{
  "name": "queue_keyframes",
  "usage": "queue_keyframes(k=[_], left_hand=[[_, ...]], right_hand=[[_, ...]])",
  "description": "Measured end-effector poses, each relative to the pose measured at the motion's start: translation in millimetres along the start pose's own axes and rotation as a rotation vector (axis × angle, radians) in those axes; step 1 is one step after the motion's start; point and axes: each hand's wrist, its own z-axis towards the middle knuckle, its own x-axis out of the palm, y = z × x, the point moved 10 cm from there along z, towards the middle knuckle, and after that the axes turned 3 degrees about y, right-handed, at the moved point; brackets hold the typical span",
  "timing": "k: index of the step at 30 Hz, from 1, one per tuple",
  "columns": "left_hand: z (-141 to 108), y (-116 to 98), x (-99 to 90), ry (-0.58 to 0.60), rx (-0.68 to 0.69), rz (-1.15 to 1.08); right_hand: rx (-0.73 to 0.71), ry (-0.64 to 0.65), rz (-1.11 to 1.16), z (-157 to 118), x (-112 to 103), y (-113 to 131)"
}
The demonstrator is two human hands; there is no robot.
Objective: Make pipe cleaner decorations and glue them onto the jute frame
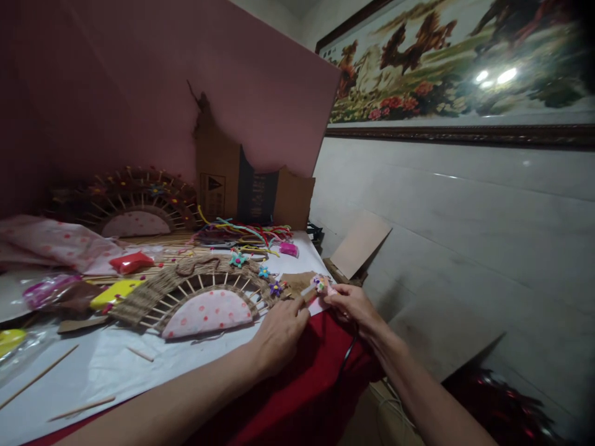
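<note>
My right hand (356, 306) pinches a small multicoloured piece (320, 284), perhaps a flower, between thumb and fingers. My left hand (281, 331) lies beside it with curled fingers; what they grip, if anything, I cannot make out. A short pale stick-like thing (307, 291) shows between the two hands. Left of them lies a fan-shaped woven piece (160, 282) of twine and thin sticks with a spotted pink half-round centre (209, 314). Teal, blue and purple flowers (276, 287) sit along its right side. A black cord (348, 356) hangs below my right hand.
A second decorated fan (137, 223) stands at the back, near torn cardboard (218, 179). Coloured pipe cleaners (251, 232), red (132, 262) and yellow (116, 293) packets and loose sticks (81, 409) lie on the white-covered table. A tiled wall (446, 223) rises at the right.
</note>
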Motion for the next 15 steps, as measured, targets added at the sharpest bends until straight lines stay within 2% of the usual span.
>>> queue_keyframes(k=[3, 6, 9, 12, 15], left_hand=[[9.1, 6.1, 9.7, 0.055, -0.079, 0.057], [16.2, 7.5, 12.7, 0.054, -0.105, 0.064], [20.9, 8.1, 13.7, 0.043, -0.132, 0.065], [19.3, 6.7, 6.8, 0.026, -0.148, 0.063], [5.6, 6.5, -13.5, -0.027, -0.156, 0.06]], right_hand=[[-0.093, 0.035, 0.291, -5.1, -6.9, 8.5], [-0.176, 0.0, 0.563, -10.6, -19.5, 13.0], [-0.205, 0.018, 0.788, -16.2, -19.9, 13.3], [-0.21, 0.052, 0.803, -24.0, -10.9, 17.3], [-0.209, 0.124, 0.72, -32.6, 6.5, 26.8]])
